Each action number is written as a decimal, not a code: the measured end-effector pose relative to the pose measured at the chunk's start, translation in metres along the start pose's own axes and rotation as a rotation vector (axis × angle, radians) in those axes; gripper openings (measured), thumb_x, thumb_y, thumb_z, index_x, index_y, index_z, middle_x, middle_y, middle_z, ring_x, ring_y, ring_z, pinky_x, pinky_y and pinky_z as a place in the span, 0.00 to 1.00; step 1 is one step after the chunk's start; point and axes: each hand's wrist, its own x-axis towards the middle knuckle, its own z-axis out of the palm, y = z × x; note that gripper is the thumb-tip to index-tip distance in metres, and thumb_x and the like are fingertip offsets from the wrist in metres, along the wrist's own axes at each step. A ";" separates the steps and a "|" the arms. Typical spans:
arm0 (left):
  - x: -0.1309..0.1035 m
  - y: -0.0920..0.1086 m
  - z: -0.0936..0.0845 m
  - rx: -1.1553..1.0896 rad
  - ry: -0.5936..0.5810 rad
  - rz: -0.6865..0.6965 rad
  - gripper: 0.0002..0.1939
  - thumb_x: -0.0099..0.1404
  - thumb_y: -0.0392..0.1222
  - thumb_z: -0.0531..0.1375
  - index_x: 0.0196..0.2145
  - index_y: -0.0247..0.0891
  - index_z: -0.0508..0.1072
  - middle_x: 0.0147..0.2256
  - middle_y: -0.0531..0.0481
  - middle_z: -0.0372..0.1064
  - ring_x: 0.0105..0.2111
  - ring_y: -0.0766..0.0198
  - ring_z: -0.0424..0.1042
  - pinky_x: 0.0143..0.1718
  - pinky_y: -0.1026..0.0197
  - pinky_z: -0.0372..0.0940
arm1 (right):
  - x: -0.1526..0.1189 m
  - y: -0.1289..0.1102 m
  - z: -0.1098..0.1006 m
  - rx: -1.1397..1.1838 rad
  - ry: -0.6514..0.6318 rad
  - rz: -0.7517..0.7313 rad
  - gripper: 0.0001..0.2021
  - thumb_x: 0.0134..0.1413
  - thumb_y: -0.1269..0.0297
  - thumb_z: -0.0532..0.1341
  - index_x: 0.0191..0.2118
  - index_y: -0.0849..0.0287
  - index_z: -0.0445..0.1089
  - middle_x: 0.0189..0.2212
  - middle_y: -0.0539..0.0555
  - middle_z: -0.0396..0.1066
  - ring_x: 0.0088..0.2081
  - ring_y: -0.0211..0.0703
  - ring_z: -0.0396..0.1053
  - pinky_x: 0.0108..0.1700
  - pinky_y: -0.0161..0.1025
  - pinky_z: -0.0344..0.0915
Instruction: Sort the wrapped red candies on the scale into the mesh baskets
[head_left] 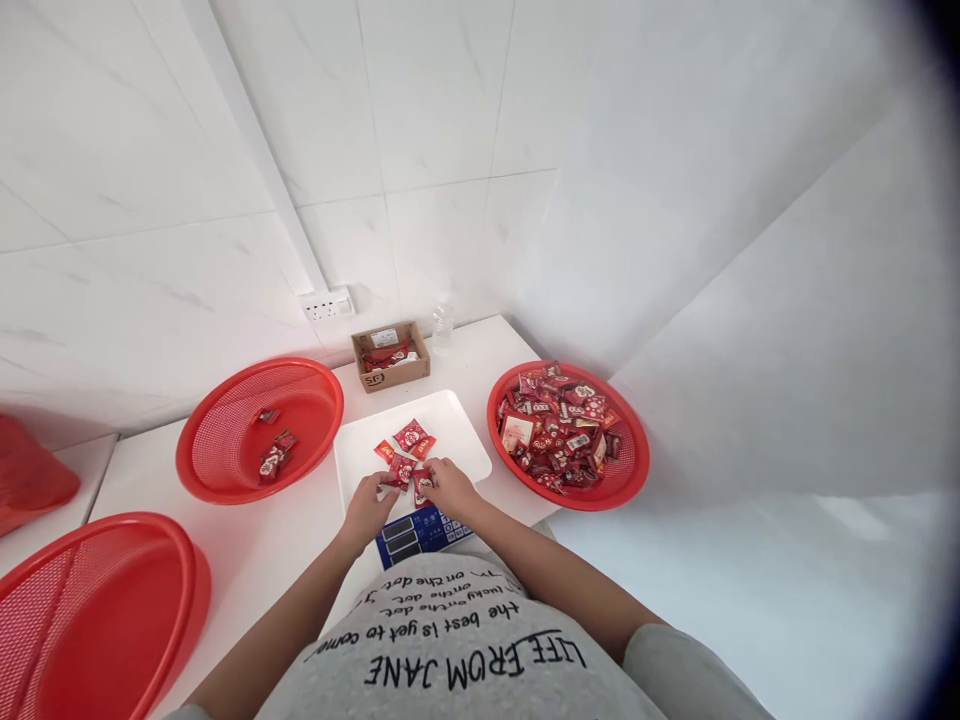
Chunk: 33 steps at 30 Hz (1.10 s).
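A white scale tray (360, 465) lies before me, with several small red snack packets (410, 434) spread on it. My left hand (369, 512) is at the tray's lower middle, its thumb and fingers closed about the near edge of a red snack packet (402, 468). Just to the right, my right hand (451, 490) pinches another red packet (421, 487), with its fingertips covering part of that wrapper. Both packets are low over the tray or resting on it; I cannot tell which. Below my hands is the scale's blue panel (424, 533), with dark displays and keys.
To the right, a red basket (641, 450) is heaped with packets. On the left, another red basket (187, 455) holds a few; a further red basket (180, 600) stands nearer. A cardboard box (397, 376) with red packets and a clear plastic bottle (442, 328) stand near the wall.
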 end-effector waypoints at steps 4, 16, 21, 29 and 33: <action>-0.001 0.002 0.000 -0.013 0.059 0.006 0.10 0.48 0.37 0.62 0.32 0.40 0.73 0.38 0.47 0.67 0.44 0.55 0.64 0.48 0.55 0.57 | -0.006 -0.006 0.000 -0.089 -0.010 -0.040 0.26 0.42 0.61 0.64 0.50 0.54 0.60 0.47 0.56 0.58 0.44 0.45 0.63 0.44 0.39 0.58; -0.026 0.030 0.017 -0.377 -0.160 -0.231 0.19 0.53 0.51 0.61 0.40 0.40 0.67 0.34 0.48 0.70 0.40 0.57 0.69 0.41 0.55 0.64 | -0.008 -0.006 -0.011 0.609 0.028 0.032 0.15 0.39 0.75 0.61 0.38 0.57 0.65 0.28 0.46 0.64 0.30 0.35 0.62 0.36 0.34 0.61; -0.033 0.053 0.026 -0.837 -0.458 -0.434 0.15 0.58 0.48 0.59 0.40 0.38 0.69 0.40 0.45 0.71 0.38 0.61 0.72 0.42 0.58 0.66 | -0.029 -0.007 -0.030 0.860 -0.227 -0.154 0.16 0.39 0.70 0.63 0.39 0.57 0.66 0.27 0.46 0.65 0.29 0.34 0.63 0.35 0.34 0.62; -0.029 0.058 0.015 -0.796 -0.314 -0.455 0.11 0.60 0.40 0.58 0.41 0.37 0.70 0.38 0.44 0.72 0.37 0.61 0.73 0.37 0.60 0.70 | -0.031 0.112 -0.117 0.147 0.138 0.324 0.12 0.50 0.68 0.51 0.37 0.60 0.70 0.31 0.53 0.71 0.29 0.36 0.67 0.32 0.34 0.64; -0.033 0.049 0.012 -0.756 -0.314 -0.494 0.12 0.59 0.40 0.58 0.42 0.37 0.70 0.37 0.44 0.72 0.35 0.61 0.74 0.35 0.60 0.71 | -0.043 0.158 -0.134 0.004 0.035 0.325 0.07 0.37 0.75 0.59 0.21 0.59 0.73 0.23 0.51 0.73 0.26 0.38 0.68 0.33 0.35 0.64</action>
